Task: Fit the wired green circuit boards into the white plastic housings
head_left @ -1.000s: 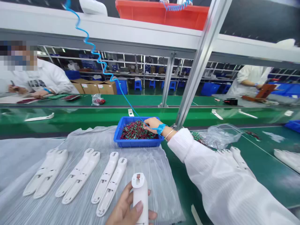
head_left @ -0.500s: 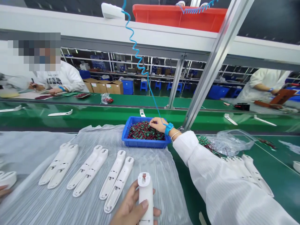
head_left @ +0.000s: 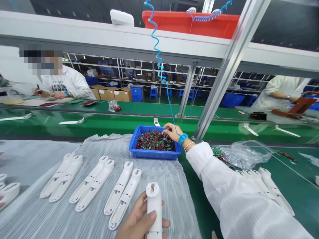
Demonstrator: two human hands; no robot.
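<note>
Head cam: an aluminium post [head_left: 229, 69] kinda hems in the blue bin [head_left: 156, 154] on its right, and a coiled blue cord [head_left: 158, 54] hangs behind it. My right hand [head_left: 172, 132]'s at the bin's wires [head_left: 152, 141], can't tell if it's pinching any. Left hand [head_left: 139, 219]'s wrapped round a white plastic housing [head_left: 154, 209], nearer me than the bin. Plastic sheet [head_left: 171, 199] edge meets the bin's near-right corner; green bench [head_left: 144, 108] beyond.

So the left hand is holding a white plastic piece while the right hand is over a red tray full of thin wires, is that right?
Not quite: the tray is blue, not red, as the head view shows. The rest stands: the left hand holds a white plastic piece, and the right hand is over the tray full of thin wires.
</note>
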